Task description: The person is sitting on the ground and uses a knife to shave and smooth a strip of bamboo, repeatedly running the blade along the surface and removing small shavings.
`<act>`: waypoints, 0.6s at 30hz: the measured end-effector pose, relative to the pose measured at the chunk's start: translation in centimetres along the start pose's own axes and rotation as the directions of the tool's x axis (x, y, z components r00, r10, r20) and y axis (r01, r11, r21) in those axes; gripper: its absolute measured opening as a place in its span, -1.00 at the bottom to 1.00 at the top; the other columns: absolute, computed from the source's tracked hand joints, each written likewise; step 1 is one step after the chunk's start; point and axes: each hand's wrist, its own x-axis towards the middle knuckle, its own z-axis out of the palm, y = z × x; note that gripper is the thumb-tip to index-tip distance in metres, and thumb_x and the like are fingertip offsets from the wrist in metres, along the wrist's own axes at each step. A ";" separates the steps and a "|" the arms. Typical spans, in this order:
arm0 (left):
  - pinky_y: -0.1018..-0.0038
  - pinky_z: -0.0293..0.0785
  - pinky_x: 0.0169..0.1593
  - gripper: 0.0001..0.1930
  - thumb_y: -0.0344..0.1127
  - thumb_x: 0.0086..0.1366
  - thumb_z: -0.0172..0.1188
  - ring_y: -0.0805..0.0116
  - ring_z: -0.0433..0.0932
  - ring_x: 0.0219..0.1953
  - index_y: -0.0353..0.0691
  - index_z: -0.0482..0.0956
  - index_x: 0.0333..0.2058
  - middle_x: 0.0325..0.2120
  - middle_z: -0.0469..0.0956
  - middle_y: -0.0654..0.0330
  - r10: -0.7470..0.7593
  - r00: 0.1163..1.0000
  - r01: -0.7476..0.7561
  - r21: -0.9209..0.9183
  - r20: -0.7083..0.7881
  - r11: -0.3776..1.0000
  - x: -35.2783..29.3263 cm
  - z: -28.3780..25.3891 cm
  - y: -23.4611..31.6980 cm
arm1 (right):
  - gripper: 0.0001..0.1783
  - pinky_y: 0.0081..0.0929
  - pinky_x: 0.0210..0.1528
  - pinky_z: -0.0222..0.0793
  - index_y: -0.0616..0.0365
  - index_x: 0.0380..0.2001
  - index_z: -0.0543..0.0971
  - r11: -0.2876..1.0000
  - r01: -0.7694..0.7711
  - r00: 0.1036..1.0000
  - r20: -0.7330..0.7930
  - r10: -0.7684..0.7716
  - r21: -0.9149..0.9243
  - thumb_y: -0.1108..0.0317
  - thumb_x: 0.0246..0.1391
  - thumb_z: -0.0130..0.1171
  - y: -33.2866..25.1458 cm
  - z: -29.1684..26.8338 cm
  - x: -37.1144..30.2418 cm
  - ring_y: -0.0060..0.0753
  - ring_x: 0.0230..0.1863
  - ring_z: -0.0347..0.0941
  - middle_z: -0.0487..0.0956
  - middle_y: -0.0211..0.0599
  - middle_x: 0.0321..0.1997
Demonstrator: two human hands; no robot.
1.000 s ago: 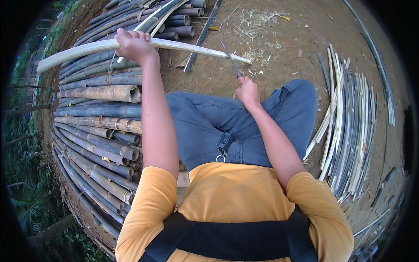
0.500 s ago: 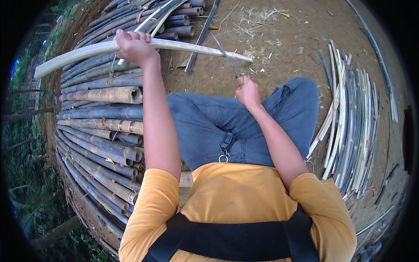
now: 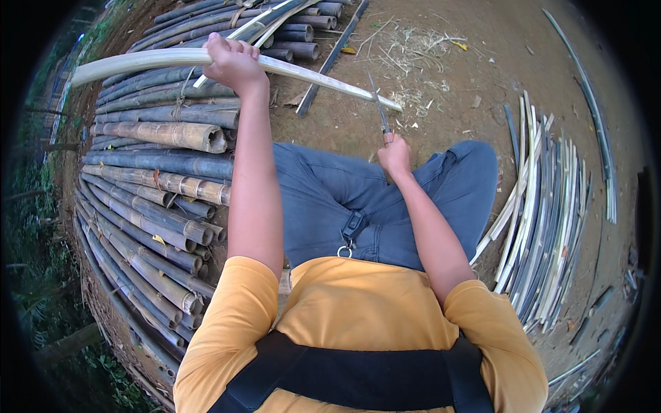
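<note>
My left hand [image 3: 237,65] is closed around a long pale bamboo strip [image 3: 144,60], gripping it near its middle. The strip runs from the far left to a thin end in front of my knees. In my right hand [image 3: 394,155] is the handle of a knife [image 3: 379,103], its narrow blade pointing away from me. The blade crosses the strip close to its thin right end; whether it touches the strip I cannot tell.
Bamboo poles [image 3: 165,165] lie stacked on my left. Split strips [image 3: 540,220] form a bundle on my right. Pale shavings [image 3: 423,51] litter the dirt ahead, beside a dark split length [image 3: 334,55]. A long pole [image 3: 592,103] lies at the far right.
The knife blade has swung more upright across the strip's thin end. My left hand and the strip appear a little farther right, as the whole view has shifted slightly.
</note>
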 end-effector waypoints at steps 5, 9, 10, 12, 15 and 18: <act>0.45 0.04 -0.68 -0.66 -0.22 0.40 -0.01 0.52 0.10 -0.78 -0.11 0.16 -0.55 -0.78 0.09 0.34 0.000 1.000 0.000 -0.014 -0.001 1.000 0.0 -0.4 -0.2 | -0.72 0.09 0.03 0.43 0.20 -0.13 0.54 0.995 0.030 1.000 0.010 -0.029 -0.095 0.24 0.21 0.04 -0.4 -0.6 -1.0 0.29 -0.01 0.53 0.61 0.22 -0.14; 0.46 0.03 -0.69 -0.67 -0.22 0.40 -0.01 0.52 0.10 -0.78 -0.12 0.17 -0.55 -0.78 0.10 0.35 0.013 1.000 -0.013 -0.010 -0.015 1.000 0.4 -0.6 -0.2 | -0.73 0.09 -0.01 0.40 0.25 -0.26 0.58 0.994 0.025 0.999 -0.045 -0.030 -0.108 0.27 0.17 0.03 -0.7 -0.7 -0.6 0.32 -0.05 0.52 0.61 0.24 -0.20; 0.46 0.04 -0.69 -0.67 -0.22 0.40 -0.01 0.51 0.10 -0.79 -0.12 0.17 -0.55 -0.78 0.10 0.35 0.009 1.000 -0.009 -0.013 -0.005 1.000 0.4 -0.8 -0.1 | -0.73 0.09 0.00 0.40 0.23 -0.25 0.58 0.993 0.029 0.999 -0.029 -0.033 -0.110 0.26 0.17 0.03 -0.8 -0.7 -0.7 0.32 -0.05 0.52 0.61 0.24 -0.20; 0.46 0.04 -0.69 -0.67 -0.23 0.40 -0.02 0.51 0.11 -0.79 -0.13 0.17 -0.55 -0.78 0.11 0.35 0.006 1.000 -0.006 -0.017 -0.003 1.000 0.1 -0.8 0.2 | -0.72 0.09 0.01 0.41 0.21 -0.22 0.60 0.992 0.038 0.999 0.012 -0.036 -0.123 0.25 0.17 0.03 -0.4 -0.7 -1.1 0.33 -0.05 0.52 0.61 0.24 -0.18; 0.46 0.05 -0.69 -0.68 -0.23 0.40 -0.03 0.51 0.11 -0.79 -0.13 0.17 -0.55 -0.78 0.11 0.35 0.010 1.000 -0.010 -0.020 -0.006 1.000 -0.2 -0.6 0.0 | -0.71 0.09 0.01 0.41 0.16 -0.19 0.62 0.995 0.053 0.998 -0.042 -0.056 -0.084 0.24 0.18 0.02 0.2 -0.1 -0.2 0.32 -0.04 0.53 0.62 0.21 -0.16; 0.45 0.07 -0.69 -0.69 -0.25 0.40 -0.03 0.50 0.12 -0.79 -0.14 0.19 -0.54 -0.79 0.12 0.34 0.020 1.000 -0.021 -0.014 -0.010 1.000 0.3 -1.0 -0.1 | -0.68 0.11 0.01 0.41 0.18 -0.18 0.61 0.990 0.072 0.997 0.025 -0.069 -0.121 0.21 0.23 -0.01 0.1 -0.4 0.5 0.33 -0.04 0.53 0.62 0.23 -0.16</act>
